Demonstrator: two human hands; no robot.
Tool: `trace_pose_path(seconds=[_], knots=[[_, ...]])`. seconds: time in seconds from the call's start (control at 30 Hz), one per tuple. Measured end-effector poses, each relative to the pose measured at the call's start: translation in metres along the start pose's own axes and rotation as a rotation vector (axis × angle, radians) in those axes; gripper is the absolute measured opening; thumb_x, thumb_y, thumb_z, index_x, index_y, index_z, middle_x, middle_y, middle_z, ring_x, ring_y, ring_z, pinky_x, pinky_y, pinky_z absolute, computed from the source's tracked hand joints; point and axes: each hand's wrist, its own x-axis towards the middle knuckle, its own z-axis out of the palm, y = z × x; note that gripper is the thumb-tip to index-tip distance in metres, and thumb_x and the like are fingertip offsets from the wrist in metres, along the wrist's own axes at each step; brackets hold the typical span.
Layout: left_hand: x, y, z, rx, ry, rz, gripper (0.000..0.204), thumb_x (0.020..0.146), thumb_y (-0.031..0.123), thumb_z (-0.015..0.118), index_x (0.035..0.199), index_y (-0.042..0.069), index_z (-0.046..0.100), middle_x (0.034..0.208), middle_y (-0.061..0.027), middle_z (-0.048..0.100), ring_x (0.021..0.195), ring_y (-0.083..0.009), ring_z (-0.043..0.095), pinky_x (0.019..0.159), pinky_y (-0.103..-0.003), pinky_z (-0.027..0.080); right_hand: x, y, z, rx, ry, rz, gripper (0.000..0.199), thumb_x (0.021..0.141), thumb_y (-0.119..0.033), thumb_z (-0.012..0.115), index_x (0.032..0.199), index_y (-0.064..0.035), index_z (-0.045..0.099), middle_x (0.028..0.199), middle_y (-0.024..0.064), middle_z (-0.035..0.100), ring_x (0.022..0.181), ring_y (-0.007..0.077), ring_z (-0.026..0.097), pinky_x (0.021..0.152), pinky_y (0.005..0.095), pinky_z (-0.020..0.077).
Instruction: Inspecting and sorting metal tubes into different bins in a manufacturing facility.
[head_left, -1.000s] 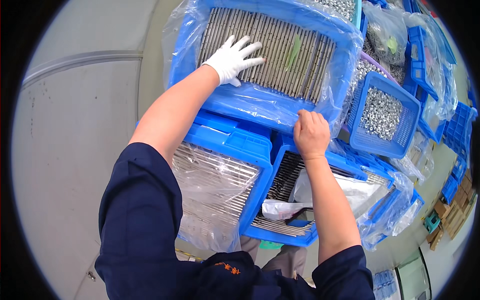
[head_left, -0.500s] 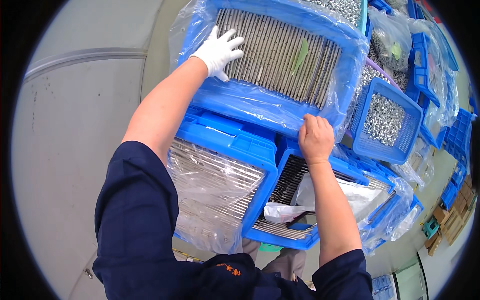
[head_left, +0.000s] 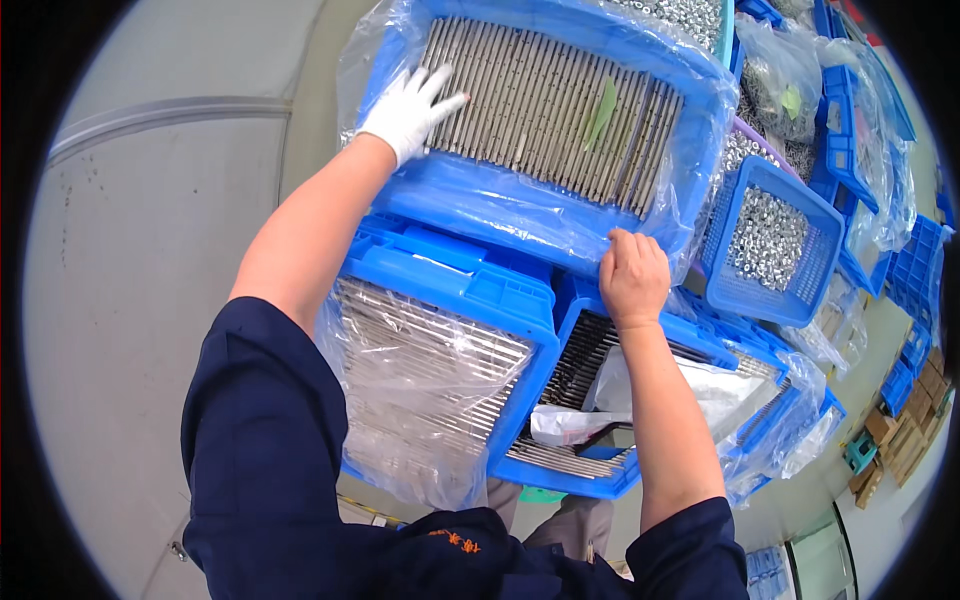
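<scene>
A row of thin metal rods point(head_left: 555, 110) lies side by side in a blue plastic bin point(head_left: 695, 190) lined with clear film. My left hand point(head_left: 408, 112), in a white glove, is at the left end of the row. Its fingers are spread, and the tips reach over the leftmost rods; whether it presses on them I cannot tell. A green leaf-shaped strip point(head_left: 601, 115) rests across rods toward the right. My bare right hand point(head_left: 635, 275) is closed over the near rim of this bin, thumb side toward the film.
Nearer to me, a blue crate point(head_left: 500, 310) holds more rods under film. Beside it, another blue crate point(head_left: 620, 487) holds rods and a white bag point(head_left: 715, 395). A blue basket of small metal nuts point(head_left: 765, 240) stands to the right. A grey wall point(head_left: 150, 300) is on the left.
My left hand has slid leftward across the rods to the left end of the row. My right hand has stayed on the bin rim.
</scene>
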Motion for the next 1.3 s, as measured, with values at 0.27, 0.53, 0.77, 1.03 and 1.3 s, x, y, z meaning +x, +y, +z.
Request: trace_pose_path(seconds=[0.27,0.53,0.77,1.03,1.3], knots=[[0.003,0.012,0.005,-0.013,0.020,-0.001,0.095,0.049,0.023,0.077,0.129,0.022,0.026,0.134,-0.0110,0.020,0.122,-0.0305,0.023,0.099,-0.046,0.023,0.000,0.002,0.002,-0.006,0.058,-0.027,0.010,0.065,-0.009,0.054,0.075,-0.0084,0.054,0.065,0.0070,0.049,0.064,0.0237,0.049,0.058,0.0336,0.0392],[0.011,0.037,-0.013,-0.093,0.034,0.100,0.085,0.057,0.022,0.073,0.128,0.021,0.028,0.134,-0.0110,0.021,0.122,-0.0314,0.023,0.099,-0.047,0.021,-0.002,0.007,0.003,-0.029,0.025,-0.014,0.011,0.065,-0.011,0.054,0.075,-0.0086,0.053,0.066,0.0065,0.050,0.065,0.0235,0.050,0.058,0.0339,0.0399],[0.026,0.059,-0.004,-0.070,0.112,0.105,0.086,0.055,0.026,0.074,0.128,0.021,0.028,0.134,-0.0121,0.021,0.121,-0.0307,0.025,0.097,-0.046,0.024,-0.004,0.007,0.005,-0.016,0.039,-0.021,0.011,0.065,-0.012,0.054,0.075,-0.0085,0.052,0.067,0.0064,0.050,0.065,0.0236,0.050,0.058,0.0338,0.0401],[0.029,0.053,-0.021,-0.149,0.263,0.206,0.078,0.055,0.024,0.073,0.122,0.015,0.035,0.127,-0.0129,0.032,0.116,-0.0299,0.033,0.095,-0.044,0.028,-0.002,0.005,0.005,0.005,0.067,-0.024,0.008,0.064,-0.012,0.055,0.069,-0.0092,0.049,0.063,0.0054,0.047,0.062,0.0229,0.049,0.056,0.0337,0.0391],[0.057,0.172,-0.066,-0.629,0.289,0.144,0.032,0.074,0.017,0.052,0.105,0.009,0.048,0.098,-0.0121,0.051,0.082,-0.0281,0.055,0.071,-0.038,0.045,-0.002,0.007,0.002,0.009,0.022,-0.002,0.010,0.066,-0.009,0.053,0.076,-0.0085,0.053,0.066,0.0067,0.051,0.065,0.0243,0.050,0.058,0.0341,0.0397]])
